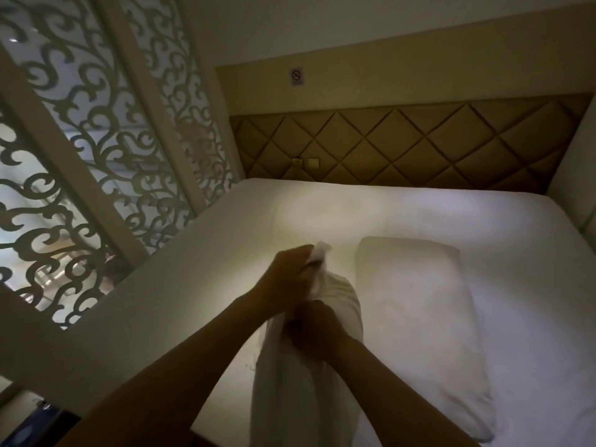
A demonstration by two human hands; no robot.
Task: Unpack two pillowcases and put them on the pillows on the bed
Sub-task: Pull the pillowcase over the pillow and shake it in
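1. Pillowcase (306,398) is held upright at the near edge of the bed (419,217), probably so the pillow inside drops to the bottom.
2. Left hand (292,274) is clenched on its bunched top. Right hand (317,332) grips the fabric just below.
3. Second pillow (419,317) lies flat, just right of both hands.

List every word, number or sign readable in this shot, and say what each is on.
No words or numbers can be read.
The prohibition sign on the wall above the headboard: a red circle with a slash, likely no smoking; the small print under it is too blurred to read.
The switch plates on the headboard: no legible markings.
The pillowcase and the pillow: no print visible.
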